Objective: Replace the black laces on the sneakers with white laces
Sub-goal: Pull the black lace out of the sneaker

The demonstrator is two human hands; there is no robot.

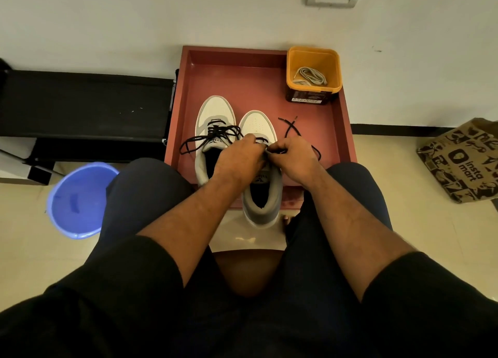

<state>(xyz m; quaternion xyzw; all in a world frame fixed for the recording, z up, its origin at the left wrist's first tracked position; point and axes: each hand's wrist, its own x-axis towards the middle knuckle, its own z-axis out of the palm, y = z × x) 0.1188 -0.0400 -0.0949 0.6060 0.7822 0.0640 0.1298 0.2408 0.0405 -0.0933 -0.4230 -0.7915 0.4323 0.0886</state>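
Note:
Two white and grey sneakers stand side by side on a red tray (318,131). The left sneaker (214,115) keeps its black lace (199,139), tied loosely with loops trailing left. The right sneaker (258,193) sits nearer to me, its heel past the tray's front edge. My left hand (238,159) grips the right sneaker over its tongue. My right hand (295,156) pinches that sneaker's black lace (292,127), whose loose end trails to the right on the tray. The white laces (310,76) lie in an orange tub (292,69) at the tray's back right corner.
A blue plastic bucket (78,198) stands on the floor at the left beside my knee. A black bench (80,104) runs along the wall to the left of the tray. A printed paper bag (460,163) lies on the floor at the right. My knees flank the tray.

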